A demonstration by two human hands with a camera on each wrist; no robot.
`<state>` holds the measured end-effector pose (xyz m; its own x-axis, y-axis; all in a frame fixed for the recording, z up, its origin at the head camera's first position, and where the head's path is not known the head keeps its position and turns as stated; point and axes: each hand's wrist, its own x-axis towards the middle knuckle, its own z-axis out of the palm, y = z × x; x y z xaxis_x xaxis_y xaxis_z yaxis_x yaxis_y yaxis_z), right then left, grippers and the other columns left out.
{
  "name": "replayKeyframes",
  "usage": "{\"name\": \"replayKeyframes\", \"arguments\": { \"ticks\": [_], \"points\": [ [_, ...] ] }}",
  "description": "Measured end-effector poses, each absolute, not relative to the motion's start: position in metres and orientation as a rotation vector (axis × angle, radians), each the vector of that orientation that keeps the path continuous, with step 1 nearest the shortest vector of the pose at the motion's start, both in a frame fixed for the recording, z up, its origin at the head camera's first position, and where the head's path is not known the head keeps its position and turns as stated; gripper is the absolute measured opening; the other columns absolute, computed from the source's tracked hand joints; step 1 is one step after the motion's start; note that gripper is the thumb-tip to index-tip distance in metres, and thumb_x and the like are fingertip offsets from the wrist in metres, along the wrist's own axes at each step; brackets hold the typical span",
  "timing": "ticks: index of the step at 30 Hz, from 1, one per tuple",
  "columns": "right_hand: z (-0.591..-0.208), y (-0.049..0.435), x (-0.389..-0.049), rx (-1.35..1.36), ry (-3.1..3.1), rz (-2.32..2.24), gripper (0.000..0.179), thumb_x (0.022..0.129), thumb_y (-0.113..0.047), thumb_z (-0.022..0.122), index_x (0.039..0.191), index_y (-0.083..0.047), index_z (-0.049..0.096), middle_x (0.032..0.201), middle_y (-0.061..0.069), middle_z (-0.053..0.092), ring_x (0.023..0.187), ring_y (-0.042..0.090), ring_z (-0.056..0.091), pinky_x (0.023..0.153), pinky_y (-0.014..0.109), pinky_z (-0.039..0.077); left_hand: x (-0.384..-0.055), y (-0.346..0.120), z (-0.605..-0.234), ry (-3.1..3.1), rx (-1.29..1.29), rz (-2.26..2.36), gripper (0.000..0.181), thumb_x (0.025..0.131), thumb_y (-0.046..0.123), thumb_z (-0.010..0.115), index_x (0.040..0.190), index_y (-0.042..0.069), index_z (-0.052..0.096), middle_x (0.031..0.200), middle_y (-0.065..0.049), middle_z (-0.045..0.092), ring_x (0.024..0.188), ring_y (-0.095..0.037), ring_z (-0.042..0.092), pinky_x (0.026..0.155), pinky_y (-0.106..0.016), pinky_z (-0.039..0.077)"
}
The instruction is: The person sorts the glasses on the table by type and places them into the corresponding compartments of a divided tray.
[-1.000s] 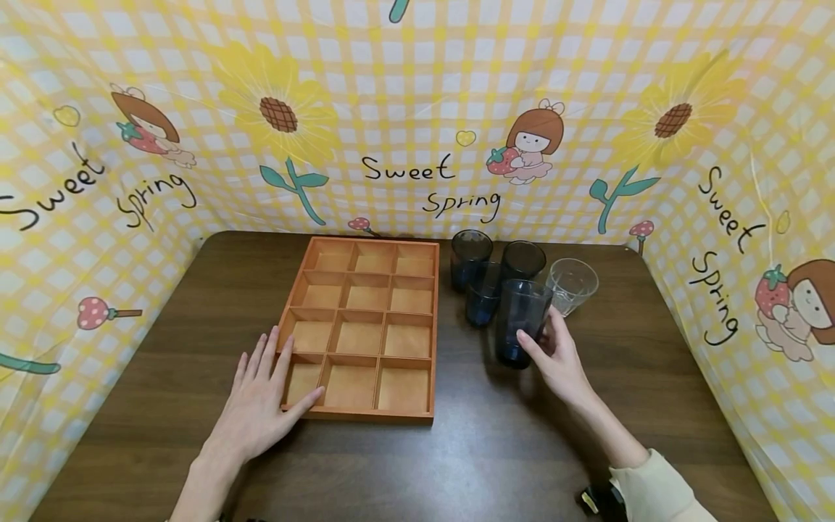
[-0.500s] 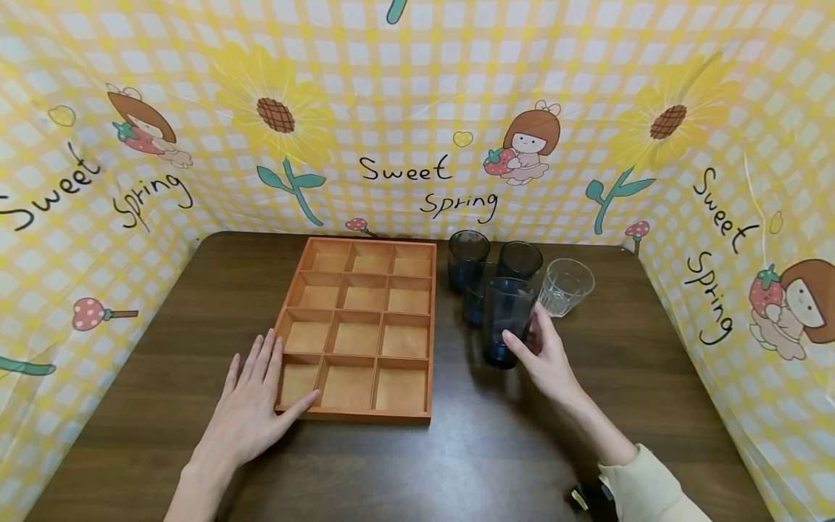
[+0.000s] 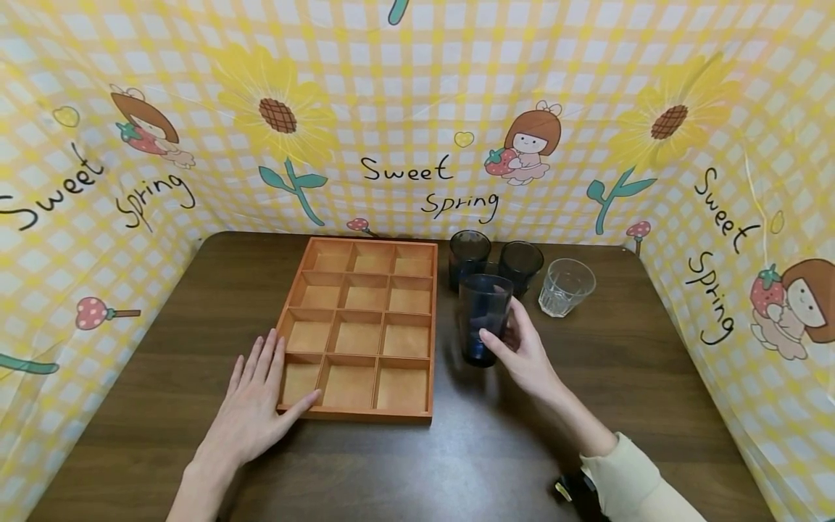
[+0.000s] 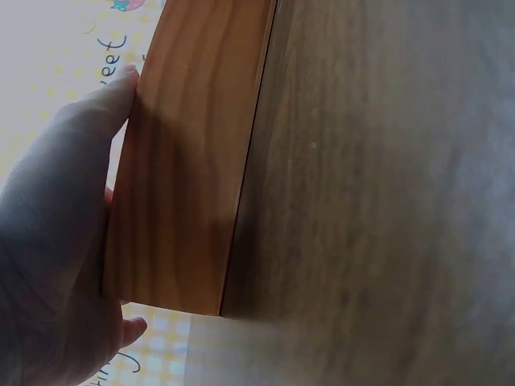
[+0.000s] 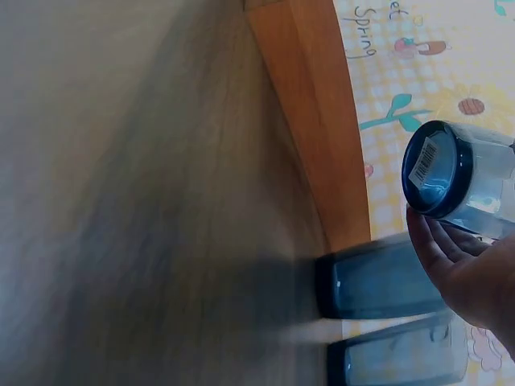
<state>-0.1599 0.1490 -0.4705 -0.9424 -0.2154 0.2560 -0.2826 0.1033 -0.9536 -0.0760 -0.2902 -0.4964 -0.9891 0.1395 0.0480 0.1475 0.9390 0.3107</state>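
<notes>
Tall blue glass [image 3: 479,312], right of centre in the head view, is gripped by the right hand [image 3: 525,357]; the straight-fingered left hand [image 3: 251,409] touches the tray [image 3: 365,416]. Left wrist: tray, left half. Right wrist: glass, right edge.

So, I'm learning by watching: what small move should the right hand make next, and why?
Probably ease the glass left until it is over the front right compartment of the box. The right hand holds the glass just right of the box, and the right wrist view shows its underside, so it seems lifted. That compartment is empty, and the left hand touches the box.
</notes>
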Motion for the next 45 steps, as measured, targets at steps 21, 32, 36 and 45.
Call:
{"name": "replayKeyframes", "arguments": {
  "ticks": [21, 32, 36, 45],
  "points": [
    [-0.462, 0.091, -0.2, 0.578, -2.44, 1.985, 0.071, 0.106, -0.007, 0.07, 0.167, -0.008, 0.034, 0.14, 0.031, 0.069, 0.128, 0.041, 0.071, 0.107, 0.046, 0.059, -0.071, -0.285, -0.491, -3.083, -0.144, -0.469, 0.11, 0.106, 0.07, 0.056, 0.177, 0.002, 0.006, 0.186, -0.022, 0.005, 0.171, -0.052, 0.009, 0.134, -0.075, 0.012],
    [-0.454, 0.07, -0.228, 0.546, -2.51, 2.016, 0.083, 0.109, -0.018, 0.069, 0.174, -0.007, 0.019, 0.148, 0.029, 0.067, 0.136, 0.043, 0.069, 0.114, 0.055, 0.058, -0.073, -0.286, -0.494, -3.058, -0.159, -0.493, 0.109, 0.106, 0.068, 0.057, 0.176, 0.002, 0.008, 0.186, -0.022, 0.006, 0.17, -0.053, 0.011, 0.134, -0.075, 0.013],
    [-0.45, 0.061, -0.236, 0.578, -2.525, 2.001, 0.084, 0.109, -0.021, 0.068, 0.175, -0.008, 0.017, 0.149, 0.029, 0.066, 0.136, 0.044, 0.069, 0.113, 0.059, 0.058, -0.073, -0.286, -0.495, -3.059, -0.157, -0.503, 0.108, 0.106, 0.068, 0.057, 0.176, 0.002, 0.008, 0.186, -0.022, 0.005, 0.17, -0.053, 0.011, 0.134, -0.075, 0.012],
    [-0.446, 0.046, -0.255, 0.517, -2.552, 1.894, 0.09, 0.107, -0.029, 0.071, 0.176, -0.007, 0.016, 0.176, 0.026, 0.035, 0.155, 0.044, 0.05, 0.124, 0.062, 0.048, -0.074, -0.285, -0.495, -3.067, -0.154, -0.5, 0.108, 0.107, 0.068, 0.056, 0.176, 0.001, 0.008, 0.187, -0.019, 0.001, 0.17, -0.053, 0.011, 0.135, -0.074, 0.012]
  ]
}}
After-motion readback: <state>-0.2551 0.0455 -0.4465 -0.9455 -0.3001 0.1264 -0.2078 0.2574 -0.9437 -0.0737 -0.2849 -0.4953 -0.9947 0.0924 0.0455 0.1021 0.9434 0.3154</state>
